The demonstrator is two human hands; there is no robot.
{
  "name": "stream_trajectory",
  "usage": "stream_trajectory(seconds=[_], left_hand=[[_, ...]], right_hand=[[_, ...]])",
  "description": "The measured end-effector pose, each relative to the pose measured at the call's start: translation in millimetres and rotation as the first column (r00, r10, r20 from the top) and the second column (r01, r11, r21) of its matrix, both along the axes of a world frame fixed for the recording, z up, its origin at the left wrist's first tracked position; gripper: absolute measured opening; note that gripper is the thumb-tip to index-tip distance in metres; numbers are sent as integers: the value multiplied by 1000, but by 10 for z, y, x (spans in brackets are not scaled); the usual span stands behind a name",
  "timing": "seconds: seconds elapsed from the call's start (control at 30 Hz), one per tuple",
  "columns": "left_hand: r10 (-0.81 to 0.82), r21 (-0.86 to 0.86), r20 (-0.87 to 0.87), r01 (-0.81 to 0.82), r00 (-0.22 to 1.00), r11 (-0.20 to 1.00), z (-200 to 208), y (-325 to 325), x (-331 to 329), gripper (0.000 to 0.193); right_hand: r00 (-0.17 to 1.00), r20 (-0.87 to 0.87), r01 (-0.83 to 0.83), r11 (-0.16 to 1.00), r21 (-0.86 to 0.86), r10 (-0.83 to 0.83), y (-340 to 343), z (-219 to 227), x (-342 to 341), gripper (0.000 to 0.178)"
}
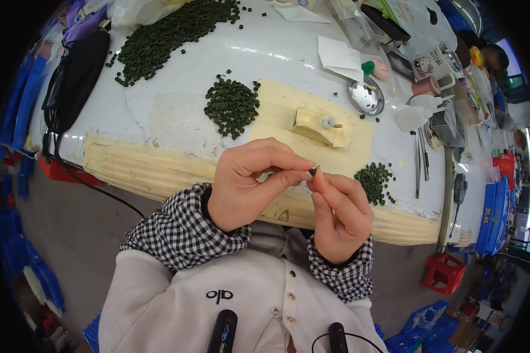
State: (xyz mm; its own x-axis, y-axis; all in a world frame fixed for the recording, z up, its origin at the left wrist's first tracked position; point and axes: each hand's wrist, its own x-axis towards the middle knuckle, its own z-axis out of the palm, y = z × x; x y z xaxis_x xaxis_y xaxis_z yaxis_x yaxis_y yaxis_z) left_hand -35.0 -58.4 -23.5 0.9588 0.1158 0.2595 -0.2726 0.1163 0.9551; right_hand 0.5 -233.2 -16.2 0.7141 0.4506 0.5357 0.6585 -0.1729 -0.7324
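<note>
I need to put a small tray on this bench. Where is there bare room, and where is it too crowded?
Free: the white table between the large heap of green rings, the middle pile and the round tin; also the pale sheet left of that pile. Crowded: the right end, with tweezers, cups and bags. The left hand and right hand occupy the front edge.

Black-and-white checked cuffs [182,229], cream buttoned top [241,300] with small dark chest mark, possibly embroidered; bare fingers [330,188]

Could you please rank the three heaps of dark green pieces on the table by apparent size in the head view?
1. Far-left heap.
2. Middle heap.
3. Right heap, beside the hands; its nearness makes even this rank generous.
</note>
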Motion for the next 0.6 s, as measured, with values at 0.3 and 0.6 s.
stream_trajectory(seconds=[0.3, 0.6], left_hand=[[-25, -133, -17, 23, 1000, 991, 34, 1, -18, 17], [12, -144, 3, -11, 1000, 990, 39, 6, -15, 17]], right_hand=[[998, -47, -47, 999, 16, 48, 8, 62, 39, 33], [998, -58, -25, 999, -20, 24, -2, 150, 72, 32]])
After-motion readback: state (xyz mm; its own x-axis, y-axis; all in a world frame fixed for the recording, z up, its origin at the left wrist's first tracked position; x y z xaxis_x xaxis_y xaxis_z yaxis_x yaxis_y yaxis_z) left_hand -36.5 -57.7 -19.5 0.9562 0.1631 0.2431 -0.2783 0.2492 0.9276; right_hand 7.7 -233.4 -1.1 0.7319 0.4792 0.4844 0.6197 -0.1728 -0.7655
